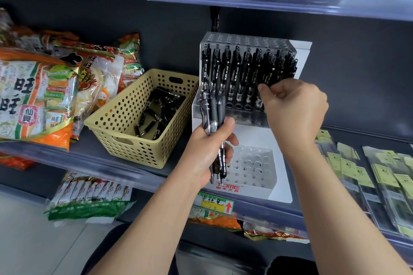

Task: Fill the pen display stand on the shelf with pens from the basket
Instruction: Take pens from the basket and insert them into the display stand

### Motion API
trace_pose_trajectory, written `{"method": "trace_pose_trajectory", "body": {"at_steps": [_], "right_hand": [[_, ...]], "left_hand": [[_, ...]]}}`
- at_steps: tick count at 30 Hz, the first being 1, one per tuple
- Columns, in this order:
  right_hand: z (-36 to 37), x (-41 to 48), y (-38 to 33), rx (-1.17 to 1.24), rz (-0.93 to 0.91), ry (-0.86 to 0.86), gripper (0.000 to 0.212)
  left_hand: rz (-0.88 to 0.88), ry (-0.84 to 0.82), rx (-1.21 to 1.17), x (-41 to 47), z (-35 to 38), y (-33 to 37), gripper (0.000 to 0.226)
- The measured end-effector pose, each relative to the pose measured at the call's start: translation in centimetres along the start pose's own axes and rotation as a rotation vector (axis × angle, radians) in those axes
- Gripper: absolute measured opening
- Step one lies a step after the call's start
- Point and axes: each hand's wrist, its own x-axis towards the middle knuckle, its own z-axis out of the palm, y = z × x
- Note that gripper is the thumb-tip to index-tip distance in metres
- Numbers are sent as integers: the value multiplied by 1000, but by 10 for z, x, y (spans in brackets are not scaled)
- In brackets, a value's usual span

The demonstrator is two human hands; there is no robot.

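- The left hand [207, 149] grips a bundle of black pens [211, 107], held upright before the display stand [250, 190].
- The right hand [292, 107] pinches a pen in the stand's filled upper tier.
- The yellow basket [107, 123], holding loose pens [154, 116], sits just left of the stand on the shelf [89, 143].

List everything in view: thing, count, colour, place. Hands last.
pen display stand: one, clear and white, on the shelf.
stand pens: many, black, upper tier.
basket: one, beige, left of stand.
basket pens: several, black, loose inside.
snack bags: several, orange and white, far left.
packets: several, clear with yellow labels, right.
price label: one, green and yellow, shelf edge.
left hand: grips bundle of black pens.
right hand: fingers curled at stand pens.
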Motion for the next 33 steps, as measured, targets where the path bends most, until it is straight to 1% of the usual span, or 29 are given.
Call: {"method": "trace_pose_trajectory", "body": {"at_steps": [7,10,11,13,15,16,17,18,20,22,23,25,28,31,33], "right_hand": [[0,-1,0,-40,-29,-1,25],[-1,-4,-4,95,-106,-18,32],[-1,-5,-6,141,-134,-68,31],[1,-7,-10,207,-127,-266,23],[3,-7,-12,295,-45,-498,19],[4,-8,-12,358,1,-576,22],[4,-8,-13,428,41,-615,25],[3,-8,-14,493,71,-614,27],[1,-8,-16,577,91,-555,26],[0,-8,-18,568,58,-512,24],[1,-8,-19,548,44,-521,21],[2,-10,-21,550,53,-576,18],[0,-11,-22,629,112,-694,23],[-1,-14,-24,656,136,-818,20],[0,-15,-24,669,148,-846,14]], "left_hand": [[7,10,-6,-1,1,1,14],[28,11,-23,-1,1,2,9],[42,8,-32,-1,1,3,7],[67,-5,-48,-2,-1,5,5],[80,-27,-54,-5,-1,7,7],[80,-40,-60,-6,-2,7,9],[73,-51,-74,-7,-2,8,10],[62,-61,-95,-7,-2,9,10],[43,-89,-115,-7,-4,10,13],[42,-115,-73,-6,-7,10,15],[43,-132,-48,-6,-8,10,15],[30,-175,-11,-7,-8,9,11],[14,-212,19,-7,-9,8,3],[41,-209,77,-6,-11,6,8],[54,-212,88,-6,-11,5,9]]}}
